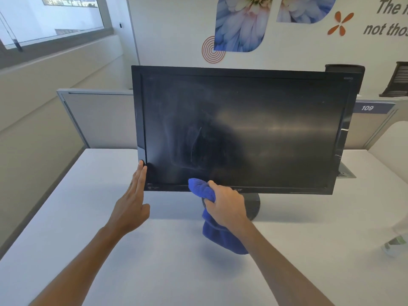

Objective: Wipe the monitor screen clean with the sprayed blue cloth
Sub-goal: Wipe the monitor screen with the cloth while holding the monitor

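We see a black monitor (242, 129) standing on a round base (254, 206) toward the far edge of a white desk (165, 261), its dark screen (265, 133) switched off and marked with pale smears across its left half. Our right hand (225, 206) has its fingers curled tight around a bunched blue cloth (202, 188); the top of the cloth touches the monitor's bottom frame left of its middle, and the loose rest of it hangs down below the wrist, above the desk. Our left hand (134, 199) is flat, fingers straight and held together, their tips touching the monitor's left edge near its lower left corner, gripping nothing.

At the desk's right edge lies a blurred white and green object (395, 246); we cannot tell what it is. Behind the monitor stands a grey partition (99, 118), with a blue tag (373, 108) reading 109 to the right. The wall behind carries flower pictures (240, 23) and an orange spiral (212, 49).
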Tool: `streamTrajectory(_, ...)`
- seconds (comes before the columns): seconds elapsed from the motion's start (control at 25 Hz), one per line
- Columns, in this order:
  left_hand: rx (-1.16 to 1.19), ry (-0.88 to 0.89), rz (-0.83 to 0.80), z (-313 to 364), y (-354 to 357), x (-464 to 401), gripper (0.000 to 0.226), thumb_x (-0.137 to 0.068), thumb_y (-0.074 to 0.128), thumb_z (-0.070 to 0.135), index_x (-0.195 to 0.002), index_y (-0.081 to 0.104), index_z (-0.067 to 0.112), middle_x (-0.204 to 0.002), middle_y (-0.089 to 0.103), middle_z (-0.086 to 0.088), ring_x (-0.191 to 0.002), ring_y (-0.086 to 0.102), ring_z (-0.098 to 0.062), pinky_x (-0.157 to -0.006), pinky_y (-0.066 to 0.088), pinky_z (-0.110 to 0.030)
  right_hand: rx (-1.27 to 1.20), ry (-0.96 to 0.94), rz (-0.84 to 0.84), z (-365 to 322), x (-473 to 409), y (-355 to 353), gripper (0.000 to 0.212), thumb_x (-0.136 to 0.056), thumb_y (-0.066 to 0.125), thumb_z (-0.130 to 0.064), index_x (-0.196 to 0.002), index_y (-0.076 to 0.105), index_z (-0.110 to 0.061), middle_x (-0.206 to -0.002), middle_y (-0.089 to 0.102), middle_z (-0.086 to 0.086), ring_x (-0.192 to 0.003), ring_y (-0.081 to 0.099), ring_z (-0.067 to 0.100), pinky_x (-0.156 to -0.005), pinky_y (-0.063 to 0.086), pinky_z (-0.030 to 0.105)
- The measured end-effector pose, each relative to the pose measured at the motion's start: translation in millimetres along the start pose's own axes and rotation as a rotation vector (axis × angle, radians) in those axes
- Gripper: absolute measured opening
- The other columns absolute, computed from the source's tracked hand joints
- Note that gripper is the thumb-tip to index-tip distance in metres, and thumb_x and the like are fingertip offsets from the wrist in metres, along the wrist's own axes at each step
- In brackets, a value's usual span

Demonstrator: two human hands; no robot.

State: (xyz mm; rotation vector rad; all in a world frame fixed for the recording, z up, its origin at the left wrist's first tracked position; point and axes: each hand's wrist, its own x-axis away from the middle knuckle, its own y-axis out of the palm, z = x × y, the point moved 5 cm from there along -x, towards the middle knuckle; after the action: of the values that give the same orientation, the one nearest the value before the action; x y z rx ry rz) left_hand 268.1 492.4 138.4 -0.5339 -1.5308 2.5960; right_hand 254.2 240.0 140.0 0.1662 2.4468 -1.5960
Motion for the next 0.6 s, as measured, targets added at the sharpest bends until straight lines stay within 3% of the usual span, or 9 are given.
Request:
streamTrajectory(0.12,0.022,-0.012,0.010,-3,-3,1,0.110,-0.073,0.055,-0.007,-0.149,-0.015,0.031,-0.159,-0.016,0.017,-0.088,0.057,-0.015,-0.041,0.038,-0.015,-0.024,-0.085,-0.072,-38,-10,26,0.020,-0.091,0.046,-0.038,-0.108,0.054,-0.029,-0.089,0.067,-0.006,-0.076,0.064,0.019,-0.075,0.056,0.039)
streamTrajectory(0.2,0.073,-0.027,0.017,-3,-6,0,0.108,-0.077,0.053,-0.010,-0.147,-0.017,0.034,-0.160,-0.012,0.015,-0.076,0.055,-0.010,-0.050,0.042,-0.012,-0.047,-0.154,-0.119,-68,-19,43,0.027,-0.093,0.047,-0.037,-0.117,0.054,-0.028,-0.098,0.069,-0.003,-0.081,0.065,0.022,-0.076,0.055,0.040)
streamTrajectory(0.28,0.152,-0.064,0.046,-2,-8,-2,0.099,-0.082,0.048,-0.012,-0.149,-0.012,0.029,-0.161,-0.001,0.010,-0.106,0.056,-0.011,-0.080,0.050,-0.018,-0.042,-0.217,-0.174,-96,-25,60,0.038,-0.095,0.049,-0.038,-0.130,0.050,-0.024,-0.107,0.068,0.005,-0.090,0.066,0.028,-0.076,0.051,0.039)
streamTrajectory(0.36,0.233,-0.101,0.073,-2,-10,-5,0.087,-0.086,0.044,-0.012,-0.151,-0.004,0.017,-0.160,0.015,-0.001,-0.133,0.043,-0.021,-0.106,0.041,-0.036,-0.044,-0.216,-0.232,-114,-29,74,0.045,-0.098,0.048,-0.039,-0.139,0.045,-0.021,-0.116,0.065,0.010,-0.101,0.064,0.031,-0.086,0.048,0.042)
streamTrajectory(0.44,0.239,-0.059,0.065,-2,-13,-4,0.090,-0.083,0.047,-0.012,-0.152,-0.002,0.019,-0.159,0.020,-0.002,-0.133,0.043,-0.027,-0.105,0.041,-0.037,-0.093,-0.195,-0.263,-120,-30,83,0.046,-0.100,0.047,-0.038,-0.141,0.043,-0.020,-0.120,0.063,0.011,-0.106,0.062,0.031,-0.093,0.047,0.044)
streamTrajectory(0.6,0.292,0.016,0.017,-7,-12,-2,0.102,-0.075,0.053,-0.014,-0.149,0.000,0.030,-0.161,0.007,0.009,-0.127,0.048,-0.019,-0.084,0.042,-0.009,-0.088,-0.256,-0.229,-123,-23,81,0.049,-0.094,0.048,-0.036,-0.142,0.036,-0.030,-0.102,0.069,0.002,-0.087,0.065,0.025,-0.079,0.055,0.041)
